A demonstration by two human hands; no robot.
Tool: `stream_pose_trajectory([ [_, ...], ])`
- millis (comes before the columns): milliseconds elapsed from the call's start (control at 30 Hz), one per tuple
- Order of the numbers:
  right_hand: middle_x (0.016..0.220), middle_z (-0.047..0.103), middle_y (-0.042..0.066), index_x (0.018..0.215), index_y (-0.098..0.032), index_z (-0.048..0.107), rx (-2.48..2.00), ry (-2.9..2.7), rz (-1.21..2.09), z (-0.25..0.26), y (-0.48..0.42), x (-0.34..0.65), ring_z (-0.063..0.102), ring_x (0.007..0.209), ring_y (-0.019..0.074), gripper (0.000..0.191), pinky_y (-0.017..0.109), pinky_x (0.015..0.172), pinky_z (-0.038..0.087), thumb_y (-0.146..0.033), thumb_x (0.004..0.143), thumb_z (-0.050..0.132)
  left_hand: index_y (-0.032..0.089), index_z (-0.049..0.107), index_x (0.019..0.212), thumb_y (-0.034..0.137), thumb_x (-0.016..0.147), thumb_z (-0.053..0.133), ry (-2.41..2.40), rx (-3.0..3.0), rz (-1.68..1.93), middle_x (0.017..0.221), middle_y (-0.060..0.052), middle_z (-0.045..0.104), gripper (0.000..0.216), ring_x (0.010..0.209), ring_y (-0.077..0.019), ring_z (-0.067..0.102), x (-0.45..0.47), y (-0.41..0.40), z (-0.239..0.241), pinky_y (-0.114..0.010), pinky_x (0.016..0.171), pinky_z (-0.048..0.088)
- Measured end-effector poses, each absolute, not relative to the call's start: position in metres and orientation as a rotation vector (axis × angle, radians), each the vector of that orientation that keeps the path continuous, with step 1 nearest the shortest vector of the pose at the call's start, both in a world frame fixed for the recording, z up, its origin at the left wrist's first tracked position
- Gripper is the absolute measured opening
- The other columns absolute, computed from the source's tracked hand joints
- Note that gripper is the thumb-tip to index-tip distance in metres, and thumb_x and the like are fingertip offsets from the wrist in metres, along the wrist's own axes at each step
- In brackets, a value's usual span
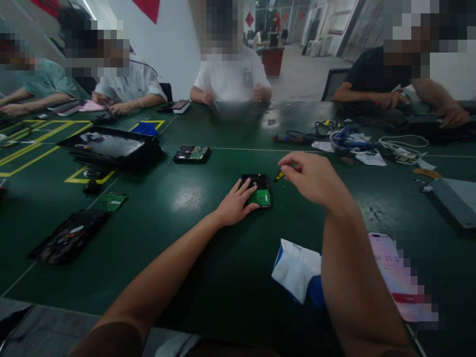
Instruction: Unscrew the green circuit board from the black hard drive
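A hard drive (265,197) lies on the green table with its green circuit board facing up. My left hand (237,202) rests on its left side, fingers spread and pressed flat over it. Just to the right is my right hand (307,176), raised a little above the table with thumb and fingers bent together. A small yellow-and-black tool, apparently a screwdriver (279,175), shows at those fingertips, pointing down to the left. The rest of the tool is hidden by the hand.
Another hard drive (192,153) lies farther off. At left are stacked black casings (115,146), a loose circuit board (114,201) and a dark open part (72,235). A white-and-blue packet (297,267) and a phone (394,272) flank my right forearm. Several people sit opposite.
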State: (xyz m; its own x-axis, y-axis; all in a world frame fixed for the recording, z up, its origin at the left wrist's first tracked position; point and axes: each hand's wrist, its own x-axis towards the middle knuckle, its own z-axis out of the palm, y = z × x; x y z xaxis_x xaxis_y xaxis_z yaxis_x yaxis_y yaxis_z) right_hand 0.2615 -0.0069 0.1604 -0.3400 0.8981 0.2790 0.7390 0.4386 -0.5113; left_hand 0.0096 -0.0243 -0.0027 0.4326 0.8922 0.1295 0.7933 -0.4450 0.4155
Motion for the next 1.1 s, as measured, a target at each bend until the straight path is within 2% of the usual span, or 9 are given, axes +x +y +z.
stream_pose_trajectory([
  [233, 0.099, 0.079, 0.009, 0.101, -0.021, 0.076, -1.281, -2.034, 0.616, 0.143, 0.006, 0.259, 0.074, 0.086, 0.0231, 0.017, 0.038, 0.078, 0.058, -0.033, 0.094, 0.067, 0.023, 0.041, 0.163, 0.059, 0.101, 0.060, 1.432, 2.286, 0.505, 0.177, -0.012, 0.019, 0.074, 0.165, -0.0374, 0.008, 0.014, -0.023, 0.004, -0.059, 0.132, 0.022],
  [433, 0.094, 0.080, 0.010, 0.098, -0.020, 0.076, -1.361, -2.016, 0.569, 0.144, 0.004, 0.259, 0.074, 0.083, 0.0242, 0.017, 0.039, 0.075, 0.058, -0.035, 0.092, 0.069, 0.024, 0.044, 0.161, 0.058, 0.100, 0.061, 1.426, 2.282, 0.616, 0.177, -0.010, 0.025, 0.072, 0.165, -0.0359, 0.011, 0.012, -0.029, -0.006, -0.058, 0.132, 0.023],
  [633, 0.098, 0.081, 0.008, 0.107, -0.021, 0.076, -1.321, -2.002, 0.628, 0.140, 0.006, 0.261, 0.075, 0.075, 0.0202, 0.022, 0.035, 0.071, 0.058, -0.034, 0.097, 0.062, 0.023, 0.049, 0.157, 0.058, 0.099, 0.063, 1.438, 2.293, 0.680, 0.174, -0.010, 0.032, 0.070, 0.165, -0.0356, 0.016, 0.013, -0.029, -0.009, -0.057, 0.132, 0.025],
  [800, 0.086, 0.080, 0.008, 0.103, -0.019, 0.076, -1.292, -2.041, 0.718, 0.143, 0.003, 0.260, 0.077, 0.074, 0.0205, 0.024, 0.035, 0.075, 0.060, -0.037, 0.100, 0.060, 0.024, 0.051, 0.155, 0.056, 0.098, 0.064, 1.438, 2.288, 0.698, 0.174, -0.010, 0.033, 0.067, 0.165, -0.0361, 0.018, 0.013, -0.028, -0.010, -0.059, 0.131, 0.026],
  [967, 0.086, 0.080, 0.008, 0.106, -0.019, 0.076, -1.336, -2.056, 0.700, 0.148, 0.000, 0.258, 0.077, 0.076, 0.0208, 0.022, 0.036, 0.079, 0.059, -0.032, 0.098, 0.060, 0.024, 0.052, 0.154, 0.057, 0.097, 0.066, 1.438, 2.287, 0.691, 0.174, -0.010, 0.034, 0.067, 0.164, -0.0350, 0.019, 0.013, -0.027, -0.011, -0.058, 0.132, 0.026],
  [1100, 0.094, 0.081, 0.009, 0.099, -0.020, 0.078, -1.395, -2.087, 0.539, 0.151, -0.003, 0.255, 0.074, 0.083, 0.0232, 0.019, 0.039, 0.082, 0.056, -0.032, 0.094, 0.065, 0.023, 0.053, 0.152, 0.057, 0.098, 0.066, 1.436, 2.284, 0.706, 0.173, -0.012, 0.036, 0.065, 0.164, -0.0338, 0.023, 0.014, -0.028, -0.006, -0.057, 0.132, 0.025],
])
